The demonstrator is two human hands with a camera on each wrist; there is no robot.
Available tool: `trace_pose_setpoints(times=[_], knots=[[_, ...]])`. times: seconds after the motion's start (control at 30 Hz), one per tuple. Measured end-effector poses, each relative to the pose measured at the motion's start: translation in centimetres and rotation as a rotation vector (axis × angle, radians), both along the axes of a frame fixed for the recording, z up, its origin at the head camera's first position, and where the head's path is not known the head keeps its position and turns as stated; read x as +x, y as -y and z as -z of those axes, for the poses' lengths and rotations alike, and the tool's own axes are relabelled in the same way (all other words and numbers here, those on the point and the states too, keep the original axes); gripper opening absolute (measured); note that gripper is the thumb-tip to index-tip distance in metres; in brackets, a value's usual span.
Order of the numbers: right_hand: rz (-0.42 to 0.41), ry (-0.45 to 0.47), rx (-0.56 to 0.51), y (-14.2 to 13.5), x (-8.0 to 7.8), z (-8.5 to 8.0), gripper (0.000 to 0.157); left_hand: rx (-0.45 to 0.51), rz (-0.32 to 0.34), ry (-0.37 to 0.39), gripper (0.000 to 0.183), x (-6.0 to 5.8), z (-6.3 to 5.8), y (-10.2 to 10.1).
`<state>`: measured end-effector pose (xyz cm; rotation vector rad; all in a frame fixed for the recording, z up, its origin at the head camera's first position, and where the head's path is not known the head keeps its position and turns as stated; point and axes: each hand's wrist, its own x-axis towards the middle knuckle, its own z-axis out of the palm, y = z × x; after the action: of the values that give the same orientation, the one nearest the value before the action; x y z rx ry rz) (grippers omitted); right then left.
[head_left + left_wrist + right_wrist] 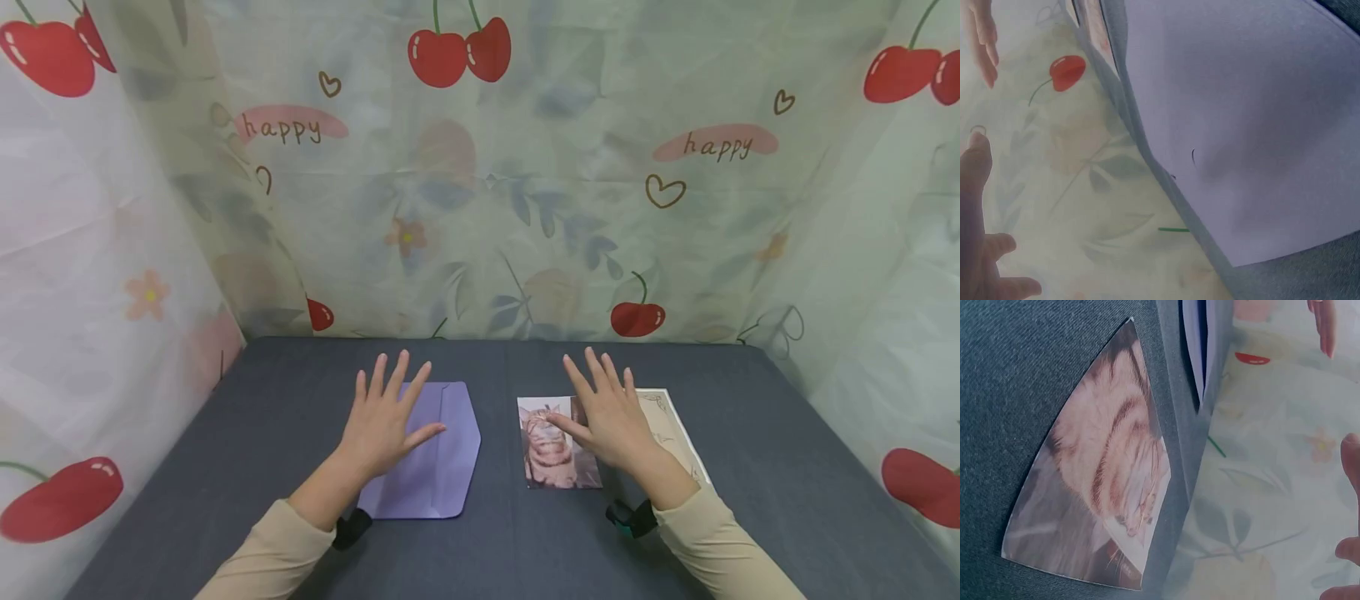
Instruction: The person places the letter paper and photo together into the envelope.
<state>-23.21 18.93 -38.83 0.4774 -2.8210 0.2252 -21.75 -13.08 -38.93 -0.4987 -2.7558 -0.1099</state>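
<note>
My left hand point(384, 423) hovers with spread fingers over a purple envelope point(446, 467) and holds nothing. That envelope point(1254, 125) lies flat and fills much of the left wrist view. On the other side, my right hand point(611, 417) is also spread and raised, partly covering a photo of a striped cat point(546, 450) and a cream card with a drawn border point(667, 425). In the right wrist view the cat photo point(1107, 469) lies flat on the cloth, with no finger touching it. Part of the cream card is hidden under the right hand and forearm.
A dark grey cloth covers the table point(495, 550). Printed curtains point(480, 208) with cherries and leaves close off the back and both sides. A black strap point(632, 518) is worn on the right wrist, another strap point(351, 528) on the left.
</note>
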Motion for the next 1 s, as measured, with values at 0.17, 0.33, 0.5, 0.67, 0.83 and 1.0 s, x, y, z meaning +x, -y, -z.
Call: trace_pose_setpoints(times=[0.17,0.33,0.5,0.67,0.83,1.0], knots=[[-0.049,-0.023,-0.037,0.2,0.1,-0.2,0.081,0.019,0.011,0.033,0.081,0.4,-0.7,0.2],[-0.117,-0.056,-0.085,0.8,0.2,-0.2,0.073,0.021,0.035,0.023,0.075,0.6,-1.1,0.4],[-0.174,-0.047,-0.109,1.7,0.4,0.2,0.064,0.027,0.075,0.026,0.068,1.0,-1.5,0.6],[-0.208,0.032,-0.145,2.9,0.8,0.5,0.061,0.029,0.174,0.057,0.062,1.2,-1.5,0.9],[-0.27,0.081,-0.195,4.0,1.1,1.1,0.057,0.02,0.317,0.099,0.059,1.4,-1.0,1.3],[-0.349,0.125,-0.214,5.3,1.2,1.5,0.052,0.029,0.404,0.164,0.055,1.5,-0.3,1.4]])
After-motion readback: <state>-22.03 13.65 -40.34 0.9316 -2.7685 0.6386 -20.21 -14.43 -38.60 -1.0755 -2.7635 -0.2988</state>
